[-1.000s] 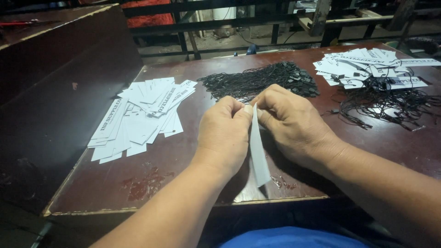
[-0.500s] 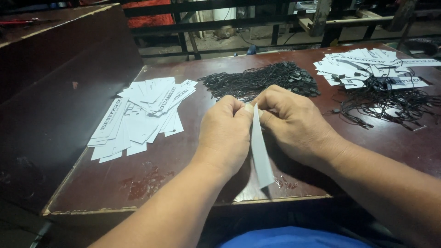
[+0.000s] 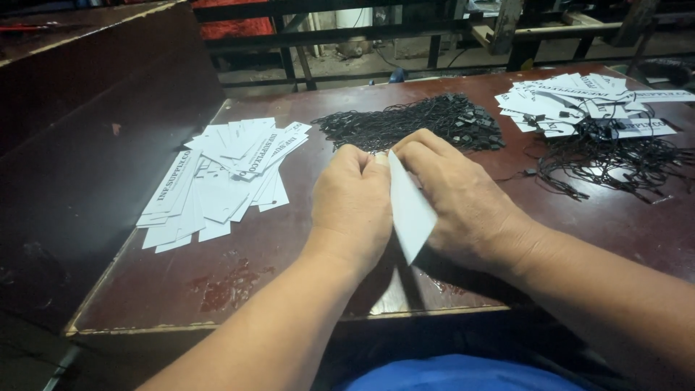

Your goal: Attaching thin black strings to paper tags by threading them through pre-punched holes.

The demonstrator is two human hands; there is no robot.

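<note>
Hands (image 3: 405,195) barely shifted, white tag (image 3: 410,210) tilted slightly, dark table (image 3: 289,246)

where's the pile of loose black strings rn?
In the head view, the pile of black strings lies mid-table, just beyond both hands, between the left stack of white tags and the strung tags far right.

Both forearms are bare all the way up, no sleeves in sight, no watch, no bracelets, no gloves. The left hand (image 3: 352,203) and right hand (image 3: 456,195) have no rings that I can spot. Nails look short. Bright blue clothing (image 3: 463,373) shows at the bottom edge, plain fabric.
</note>
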